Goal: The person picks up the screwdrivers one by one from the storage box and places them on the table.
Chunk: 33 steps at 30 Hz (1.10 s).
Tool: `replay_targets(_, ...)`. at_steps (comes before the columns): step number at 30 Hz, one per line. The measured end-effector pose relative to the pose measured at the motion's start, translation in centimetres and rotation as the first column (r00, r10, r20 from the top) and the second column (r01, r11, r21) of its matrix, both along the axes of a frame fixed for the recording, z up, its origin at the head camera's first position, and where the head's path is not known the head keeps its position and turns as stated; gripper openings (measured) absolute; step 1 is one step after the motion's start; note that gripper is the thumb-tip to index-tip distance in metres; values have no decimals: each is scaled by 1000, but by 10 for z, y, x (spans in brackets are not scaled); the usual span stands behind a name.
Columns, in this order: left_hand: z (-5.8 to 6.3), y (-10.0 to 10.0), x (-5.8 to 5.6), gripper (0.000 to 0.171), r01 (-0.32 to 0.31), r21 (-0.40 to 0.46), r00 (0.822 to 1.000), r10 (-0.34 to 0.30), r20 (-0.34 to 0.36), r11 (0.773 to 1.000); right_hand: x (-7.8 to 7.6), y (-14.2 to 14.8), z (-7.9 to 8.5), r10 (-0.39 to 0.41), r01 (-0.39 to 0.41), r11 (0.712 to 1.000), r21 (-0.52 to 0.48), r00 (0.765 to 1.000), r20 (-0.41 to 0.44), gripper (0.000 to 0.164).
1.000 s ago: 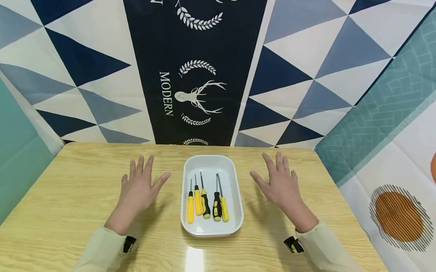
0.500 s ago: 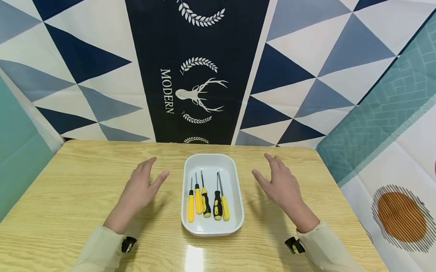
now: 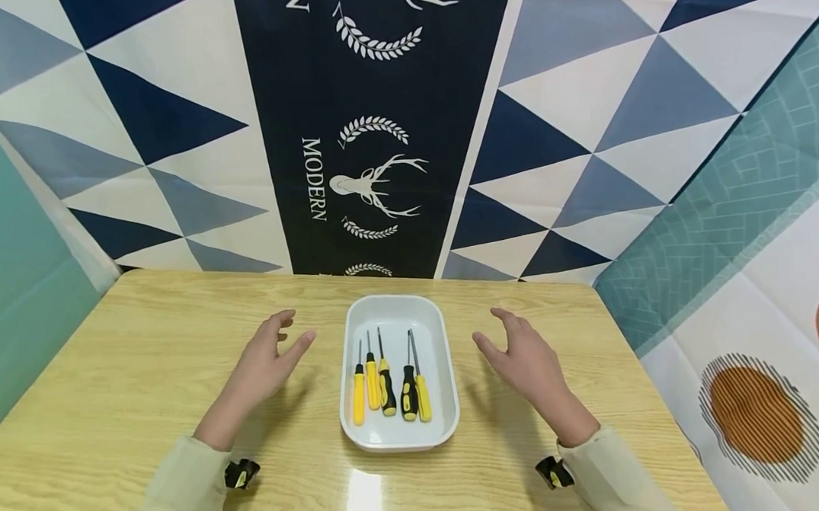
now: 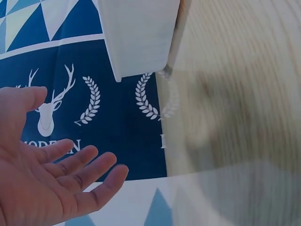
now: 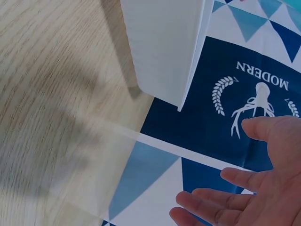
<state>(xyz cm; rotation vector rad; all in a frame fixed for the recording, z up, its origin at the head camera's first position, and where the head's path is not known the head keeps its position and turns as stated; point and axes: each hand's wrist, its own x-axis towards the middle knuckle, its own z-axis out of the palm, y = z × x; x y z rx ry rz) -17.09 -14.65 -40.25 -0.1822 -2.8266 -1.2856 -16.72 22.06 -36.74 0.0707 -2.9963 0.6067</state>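
"What have we got in our grip?"

"Nothing. Our left hand (image 3: 262, 369) has its thumb spread away from loosely bent fingers, and our right hand (image 3: 527, 361) matches it. Neither touches anything."

"And the white tray (image 3: 401, 444)?"

"Between our hands, apart from both, on the wooden table (image 3: 100, 391). We'd guess it's light and fairly stiff, with smooth, slightly slippery walls. We'd take it under the rim on both long sides."

"What about its load?"

"Three screwdrivers (image 3: 373, 390) lie toward our left and two more (image 3: 409, 396) toward our right, tips pointing away from us. They look hard and sturdy, likely to roll or slide if we tilted the tray, so we'd lift each by its handle."

"Our arms?"

"Both reach forward and angle inward, thumbs on the tray's side, pale sleeves (image 3: 186, 475) ending short of our wrists."
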Motion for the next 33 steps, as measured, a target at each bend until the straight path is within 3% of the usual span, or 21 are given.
replay_targets(14,-13,13,1,56,-37,206,987,3,162,978,1,-2,-4,-7,7,1000,-2,999,32,64)
replay_targets(24,-19,25,1,48,-66,274,972,0,236,959,1,-2,-6,-3,3,1000,-4,999,36,63)
replay_targets(29,-21,28,1,48,-58,403,961,-59,272,913,3,-2,-7,-2,2,1000,-13,999,49,63)
replay_targets(33,-21,30,1,47,-91,542,929,-125,349,835,4,-1,-8,2,-1,1000,-19,998,58,63)
